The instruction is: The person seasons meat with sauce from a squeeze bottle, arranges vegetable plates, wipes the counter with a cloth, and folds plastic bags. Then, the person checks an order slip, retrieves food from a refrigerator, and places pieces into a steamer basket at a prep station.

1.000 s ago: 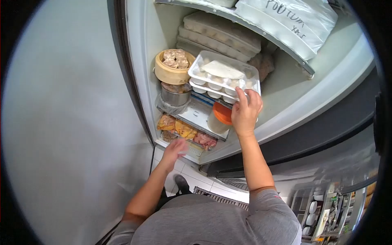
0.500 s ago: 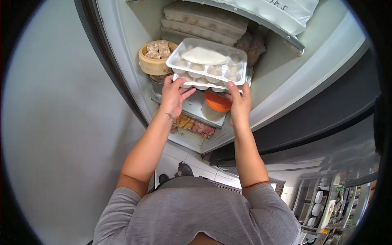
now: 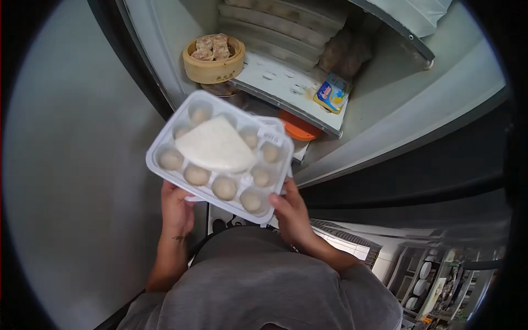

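Note:
Two stacked white plastic trays (image 3: pixel 224 188) hang tilted in front of my body, held from both sides. Several round pale balls sit in the cups of the upper tray, and a flat white folded piece (image 3: pixel 215 146) lies over them. My left hand (image 3: pixel 177 212) grips the lower left edge, its fingers partly hidden beneath. At the lower right corner my right hand (image 3: pixel 292 214) holds on with the thumb near the rim and the other fingers mostly hidden.
The open fridge shelf (image 3: pixel 275 82) bears a bamboo steamer (image 3: pixel 213 69) with meat dumplings, stacked trays (image 3: pixel 275 33) and a blue-yellow packet (image 3: pixel 332 93). An orange lid (image 3: pixel 298 126) shows below. The fridge door (image 3: pixel 66 181) stands at the left, a drawer unit (image 3: pixel 407 280) at lower right.
Both hands have brought the stacked trays out of the fridge, towards my body and to the left. The shelf surface and the blue-yellow packet are now uncovered.

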`<state>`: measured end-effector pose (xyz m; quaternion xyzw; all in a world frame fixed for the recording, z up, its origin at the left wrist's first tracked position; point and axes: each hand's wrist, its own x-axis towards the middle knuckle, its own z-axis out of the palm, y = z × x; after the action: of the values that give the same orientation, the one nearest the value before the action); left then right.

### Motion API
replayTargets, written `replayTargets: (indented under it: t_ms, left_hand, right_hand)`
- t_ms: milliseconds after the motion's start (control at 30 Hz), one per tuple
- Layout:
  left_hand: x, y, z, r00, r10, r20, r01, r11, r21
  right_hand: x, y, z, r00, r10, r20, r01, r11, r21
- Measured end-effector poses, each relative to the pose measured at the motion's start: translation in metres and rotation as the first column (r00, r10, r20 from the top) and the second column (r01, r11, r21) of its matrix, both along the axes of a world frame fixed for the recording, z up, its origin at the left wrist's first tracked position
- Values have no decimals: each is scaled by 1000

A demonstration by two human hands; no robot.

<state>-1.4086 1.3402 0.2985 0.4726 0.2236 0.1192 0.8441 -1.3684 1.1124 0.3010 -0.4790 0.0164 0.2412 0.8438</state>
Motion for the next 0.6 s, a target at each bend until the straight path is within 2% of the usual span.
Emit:
replayTargets:
  t_ms: [67, 133, 233, 300, 433, 500, 600]
  left_hand:
    - [-13, 5, -15, 995, 99, -5, -99, 994, 40]
    - [-24, 12, -44, 992, 121, -20, -120, 992, 44]
    - [-24, 13, -50, 985, 146, -88, -144, 989, 26]
    - [-21, 16, -64, 994, 63, -85, -73, 991, -116]
    - [21, 3, -80, 993, -80, -92, 63, 983, -172]
    - [53, -2, -88, 976, -219, 4, 216, 959, -184]
    - [99, -15, -74, 950, -307, 60, 312, 936, -164]
  right_hand:
    - [1, 7, -10, 997, 52, -56, -51, 999, 11]
    - [3, 10, -18, 973, 126, -193, -123, 992, 31]
    - [6, 5, -41, 971, 98, -218, -100, 995, 1]
    - [10, 0, -55, 974, 94, -207, -109, 992, -63]
    - [18, -8, -53, 993, -33, -115, 18, 991, -134]
    - [25, -13, -50, 977, -207, 57, 214, 947, -239]
    - [37, -17, -37, 943, -303, 134, 328, 915, -237]
